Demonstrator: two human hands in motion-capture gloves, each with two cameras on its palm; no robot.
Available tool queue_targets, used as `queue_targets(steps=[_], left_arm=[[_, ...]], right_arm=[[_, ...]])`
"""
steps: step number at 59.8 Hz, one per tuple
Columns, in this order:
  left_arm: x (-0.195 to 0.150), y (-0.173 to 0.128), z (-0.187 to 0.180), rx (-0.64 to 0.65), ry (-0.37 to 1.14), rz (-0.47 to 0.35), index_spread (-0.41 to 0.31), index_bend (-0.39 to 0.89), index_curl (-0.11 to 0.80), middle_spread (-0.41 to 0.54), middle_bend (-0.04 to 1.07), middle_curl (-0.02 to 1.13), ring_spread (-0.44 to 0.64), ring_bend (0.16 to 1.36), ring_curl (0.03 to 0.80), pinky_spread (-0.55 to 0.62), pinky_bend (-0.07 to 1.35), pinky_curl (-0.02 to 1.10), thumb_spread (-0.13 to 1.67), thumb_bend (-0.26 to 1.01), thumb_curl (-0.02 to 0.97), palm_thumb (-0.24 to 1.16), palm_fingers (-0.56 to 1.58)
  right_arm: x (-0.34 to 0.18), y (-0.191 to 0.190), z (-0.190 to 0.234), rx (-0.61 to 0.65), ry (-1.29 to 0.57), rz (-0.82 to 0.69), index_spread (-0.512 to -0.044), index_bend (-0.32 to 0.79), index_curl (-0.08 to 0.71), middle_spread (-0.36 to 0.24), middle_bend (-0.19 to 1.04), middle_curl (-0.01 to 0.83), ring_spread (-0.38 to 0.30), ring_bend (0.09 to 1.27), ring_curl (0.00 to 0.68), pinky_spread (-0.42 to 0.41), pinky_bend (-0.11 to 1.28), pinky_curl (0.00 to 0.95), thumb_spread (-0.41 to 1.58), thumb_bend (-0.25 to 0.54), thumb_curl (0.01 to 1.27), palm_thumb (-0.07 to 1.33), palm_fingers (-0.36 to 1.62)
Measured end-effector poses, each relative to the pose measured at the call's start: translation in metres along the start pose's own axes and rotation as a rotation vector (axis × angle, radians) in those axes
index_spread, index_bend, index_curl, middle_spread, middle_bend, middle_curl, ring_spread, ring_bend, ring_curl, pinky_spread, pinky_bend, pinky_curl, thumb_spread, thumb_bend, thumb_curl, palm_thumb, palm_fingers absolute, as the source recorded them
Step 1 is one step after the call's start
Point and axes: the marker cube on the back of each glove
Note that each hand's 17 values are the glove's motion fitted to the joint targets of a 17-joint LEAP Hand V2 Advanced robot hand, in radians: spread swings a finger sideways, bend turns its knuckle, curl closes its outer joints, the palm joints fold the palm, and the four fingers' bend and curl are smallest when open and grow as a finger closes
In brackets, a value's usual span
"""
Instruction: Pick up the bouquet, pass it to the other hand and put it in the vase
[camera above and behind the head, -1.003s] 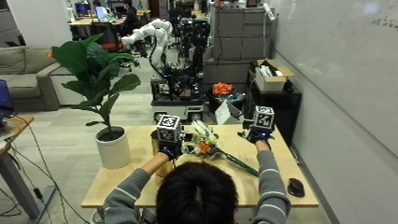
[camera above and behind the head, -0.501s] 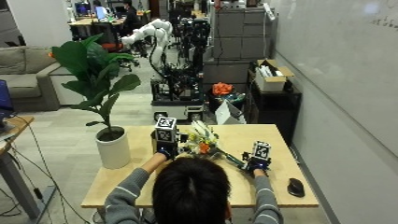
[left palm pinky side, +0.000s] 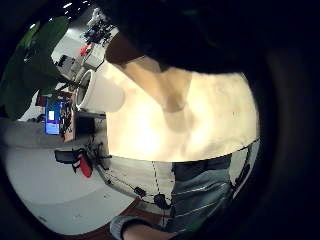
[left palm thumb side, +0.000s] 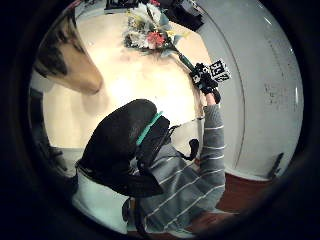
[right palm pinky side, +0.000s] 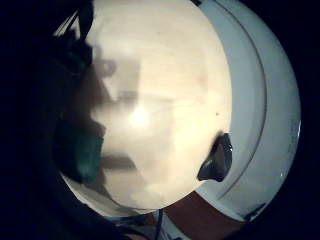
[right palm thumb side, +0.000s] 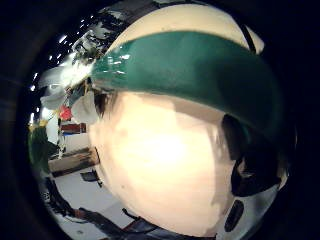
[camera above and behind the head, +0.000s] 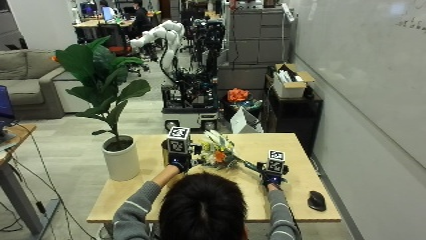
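Observation:
The bouquet (camera above and behind the head: 216, 152), white and orange flowers with a green wrapped stem (camera above and behind the head: 253, 166), lies on the wooden table (camera above and behind the head: 293, 150), stem pointing toward the right front. My right hand (camera above and behind the head: 273, 176) is down on the stem's end, fingers curled round it; the green stem (right palm thumb side: 190, 65) runs right across that palm's view. In the left thumb side view the right hand (left palm thumb side: 205, 80) sits at the end of the bouquet (left palm thumb side: 150, 30). My left hand (camera above and behind the head: 178, 161) hovers over the table holding nothing, beside a tan vase (camera above and behind the head: 164, 150) (left palm thumb side: 82, 70).
A white pot (camera above and behind the head: 122, 159) with a tall leafy plant stands at the table's left edge. A dark computer mouse (camera above and behind the head: 317, 200) lies near the front right corner. A robot on a cart stands beyond the table's far edge.
My right hand came from the far side of the table toward me and settled on the stem's end. The left hand and the bouquet have hardly moved.

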Motion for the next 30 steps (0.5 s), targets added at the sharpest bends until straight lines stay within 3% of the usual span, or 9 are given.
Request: queue_targets(steps=[1, 4, 5, 9, 17, 24, 30], left_arm=[[0.0, -0.001, 0.001, -0.001, 0.0, 0.001, 0.101, 0.12, 0.224, 0.355, 0.2, 0.34, 0.43, 0.63, 0.272, 0.43, 0.6, 0.35, 1.02, -0.02, 0.293, 0.16, 0.06], [0.001, -0.006, 0.002, 0.002, 0.007, 0.004, 0.101, 0.13, 0.226, 0.354, 0.2, 0.34, 0.43, 0.63, 0.271, 0.43, 0.6, 0.35, 1.02, -0.03, 0.293, 0.16, 0.06], [0.002, -0.006, 0.001, 0.001, 0.008, 0.004, 0.101, 0.13, 0.226, 0.353, 0.2, 0.34, 0.43, 0.63, 0.271, 0.43, 0.6, 0.35, 1.02, -0.03, 0.293, 0.16, 0.06], [0.005, -0.005, -0.004, -0.002, 0.019, -0.004, 0.101, 0.13, 0.226, 0.349, 0.2, 0.35, 0.43, 0.62, 0.27, 0.42, 0.59, 0.34, 1.02, -0.03, 0.293, 0.16, 0.06], [0.004, -0.019, -0.015, -0.01, 0.044, -0.028, 0.1, 0.13, 0.231, 0.345, 0.2, 0.35, 0.42, 0.62, 0.27, 0.42, 0.59, 0.34, 1.02, -0.03, 0.293, 0.16, 0.07], [0.002, -0.029, -0.039, 0.004, 0.102, -0.067, 0.1, 0.13, 0.235, 0.337, 0.2, 0.35, 0.42, 0.62, 0.267, 0.41, 0.58, 0.34, 1.02, -0.03, 0.292, 0.16, 0.08], [0.004, -0.047, -0.058, 0.048, 0.206, -0.064, 0.095, 0.13, 0.237, 0.334, 0.2, 0.35, 0.42, 0.62, 0.266, 0.41, 0.57, 0.33, 1.02, -0.03, 0.292, 0.16, 0.09]], right_arm=[[0.003, 0.003, -0.002, -0.011, 0.049, 0.078, -0.224, 0.32, 0.377, -0.091, 0.24, 0.369, -0.111, 0.42, 0.335, -0.018, 0.33, 0.327, 1.14, 0.159, 0.36, 0.9, 1.12], [0.012, 0.01, -0.01, -0.028, 0.168, 0.257, -0.22, 0.21, 0.377, -0.11, 0.3, 0.402, -0.145, 0.53, 0.378, -0.132, 0.39, 0.354, 1.16, 0.158, 0.36, 0.92, 1.33], [0.012, 0.006, -0.014, 0.031, 0.187, 0.275, -0.22, 0.16, 0.374, -0.12, 0.36, 0.426, -0.152, 0.59, 0.403, -0.154, 0.45, 0.378, 1.15, 0.141, 0.35, 0.9, 1.44], [0.008, -0.013, -0.031, 0.281, 0.198, 0.283, -0.221, 0.17, 0.386, -0.138, 0.46, 0.474, -0.173, 0.69, 0.456, -0.203, 0.54, 0.421, 1.16, 0.1, 0.33, 0.87, 1.49], [0.025, -0.009, -0.071, 0.44, 0.222, 0.506, -0.225, 0.36, 0.471, -0.16, 0.7, 0.58, -0.19, 0.85, 0.54, -0.226, 0.65, 0.492, 1.13, 0.042, 0.32, 0.86, 1.54], [-0.016, 0.007, -0.097, 0.341, -0.105, 0.455, -0.22, 0.49, 0.539, -0.163, 0.8, 0.635, -0.189, 0.94, 0.587, -0.228, 0.72, 0.534, 1.12, 0.014, 0.32, 0.87, 1.47], [-0.031, 0.003, -0.148, 0.51, -0.198, 0.437, -0.214, 0.58, 0.585, -0.158, 0.86, 0.665, -0.187, 0.99, 0.612, -0.22, 0.76, 0.562, 1.12, -0.003, 0.32, 0.89, 1.43]])
